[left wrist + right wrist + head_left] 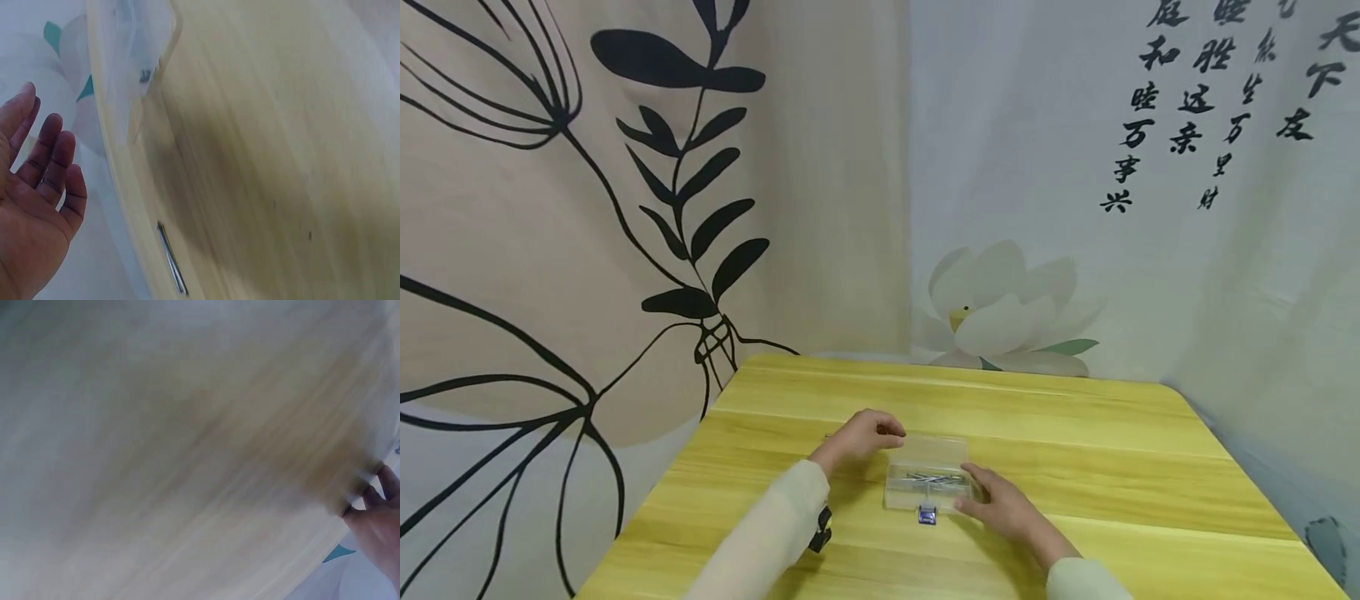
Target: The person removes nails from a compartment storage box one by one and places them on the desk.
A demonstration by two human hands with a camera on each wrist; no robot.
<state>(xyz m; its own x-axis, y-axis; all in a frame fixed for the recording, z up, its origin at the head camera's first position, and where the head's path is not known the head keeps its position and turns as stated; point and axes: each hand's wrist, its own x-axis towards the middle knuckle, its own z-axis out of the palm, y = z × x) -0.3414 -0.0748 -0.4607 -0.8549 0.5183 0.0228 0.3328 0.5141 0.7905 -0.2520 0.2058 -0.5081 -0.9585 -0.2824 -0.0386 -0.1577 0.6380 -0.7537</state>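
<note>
A clear plastic box sits on the table with its lid raised behind it and a blue latch at the front. Thin silver metal pieces lie inside, too small to name. My left hand hovers beside the lid's left edge, holding nothing; in the left wrist view its fingers are loosely bent. At the box's right end, my right hand grips it between thumb and fingers. The right wrist view is blurred, with the right hand at its edge.
Thin silver metal rods lie on the wooden table, left of the box. A printed cloth hangs behind the table. A black strap piece shows by the left sleeve.
</note>
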